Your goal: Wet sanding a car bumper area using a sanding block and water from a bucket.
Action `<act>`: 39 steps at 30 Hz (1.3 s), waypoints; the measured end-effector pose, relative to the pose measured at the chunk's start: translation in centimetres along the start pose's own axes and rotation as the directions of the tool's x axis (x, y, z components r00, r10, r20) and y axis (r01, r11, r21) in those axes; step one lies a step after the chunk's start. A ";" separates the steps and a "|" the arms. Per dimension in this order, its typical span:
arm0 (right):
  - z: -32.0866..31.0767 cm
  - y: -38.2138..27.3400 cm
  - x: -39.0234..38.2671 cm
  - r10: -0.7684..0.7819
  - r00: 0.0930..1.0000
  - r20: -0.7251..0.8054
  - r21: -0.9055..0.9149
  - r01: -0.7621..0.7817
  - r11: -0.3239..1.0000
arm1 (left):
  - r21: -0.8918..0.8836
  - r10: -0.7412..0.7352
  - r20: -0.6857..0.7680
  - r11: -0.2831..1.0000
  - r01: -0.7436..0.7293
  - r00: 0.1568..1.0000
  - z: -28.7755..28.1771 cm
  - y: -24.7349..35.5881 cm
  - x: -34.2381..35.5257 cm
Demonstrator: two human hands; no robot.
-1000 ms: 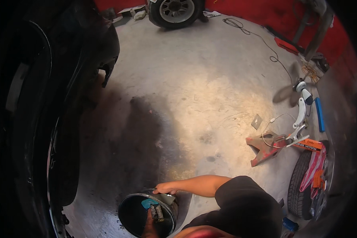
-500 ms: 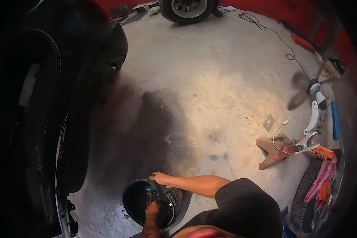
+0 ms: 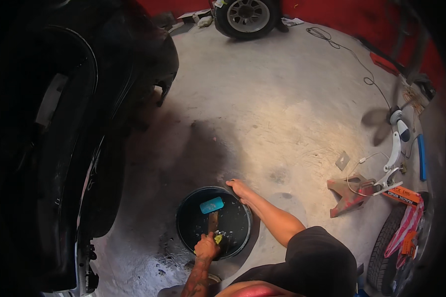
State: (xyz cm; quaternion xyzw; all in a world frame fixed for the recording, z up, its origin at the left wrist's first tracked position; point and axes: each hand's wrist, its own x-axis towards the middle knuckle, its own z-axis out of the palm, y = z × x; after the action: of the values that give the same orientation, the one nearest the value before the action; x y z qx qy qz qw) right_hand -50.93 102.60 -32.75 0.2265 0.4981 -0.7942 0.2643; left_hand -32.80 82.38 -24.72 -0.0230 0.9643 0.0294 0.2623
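Note:
A round dark bucket point(image 3: 181, 228) stands on the floor before me. My right hand point(image 3: 239, 191) grips its far right rim, arm stretched across from the right. Over the bucket's near side, my left hand point(image 3: 206, 246) is closed round a flat brown scraper-like tool point(image 3: 212, 222), whose end reaches into the bucket. Yellow point(image 3: 218, 239) shows beside the fingers; I cannot tell whether it is part of the tool's handle. Beyond the tool's tip, inside the bucket, is a blue rectangular block point(image 3: 211, 205). Pale flecks dot the dark interior.
A black car body point(image 3: 99, 123) fills the left. To the right are a red jack stand point(image 3: 349, 194), a clip-on fan point(image 3: 395, 119) with its cord, and a tyre point(image 3: 384, 242) with a pink striped bag. A wheel point(image 3: 247, 19) stands at the far end.
The view has shifted, placing the bucket farther right. Its tilt looks changed, and the blue block shows fully. My left hand has come up toward the near rim; my right stays at the rim.

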 end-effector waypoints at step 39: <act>4.8 8.0 -1.2 0.116 0.889 0.443 -0.824 0.454 -0.339 | 0.103 0.111 -0.905 0.994 -0.041 0.410 -51.4 -3.7 20.6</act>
State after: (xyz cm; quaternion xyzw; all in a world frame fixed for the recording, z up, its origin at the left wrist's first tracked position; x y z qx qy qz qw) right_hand -45.27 95.52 -35.45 -0.3066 0.8986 -0.1149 0.2922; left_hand -76.25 74.52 8.89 0.0167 0.9530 -0.0072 -0.3026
